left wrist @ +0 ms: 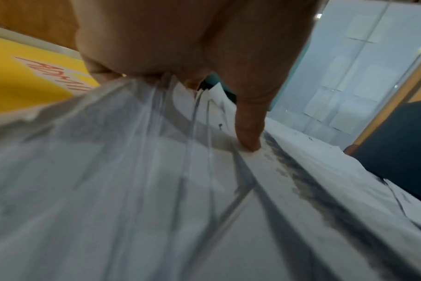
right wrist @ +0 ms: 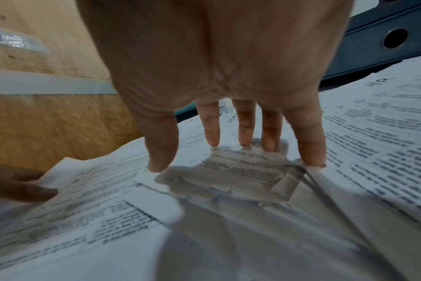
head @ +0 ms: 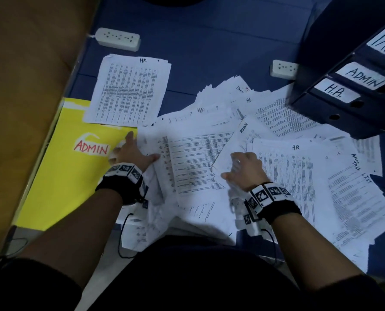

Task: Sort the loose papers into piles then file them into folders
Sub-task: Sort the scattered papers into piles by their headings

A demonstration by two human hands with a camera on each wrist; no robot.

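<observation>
Loose printed papers (head: 277, 122) lie scattered over a blue surface. A squared HR pile (head: 128, 93) sits at the upper left, partly on a yellow folder marked ADMIN (head: 70, 167). My left hand (head: 134, 153) grips the left edge of a sheaf of sheets (head: 191, 162), thumb (left wrist: 249, 133) pressed on top and fingers under the paper (left wrist: 132, 171). My right hand (head: 245, 169) rests with straight, spread fingers (right wrist: 310, 152) on a sheet marked ADMIN (head: 236, 144), beside an HR sheet (head: 294, 180). Dark binders (head: 348, 86) labelled TASK, ADMIN and H.R. lie at the right.
Two white power strips (head: 118, 39) (head: 283, 68) lie on the blue surface beyond the papers. A wooden panel (head: 25, 75) borders the left side. Black cables (head: 122, 243) run from the wrist bands near my body.
</observation>
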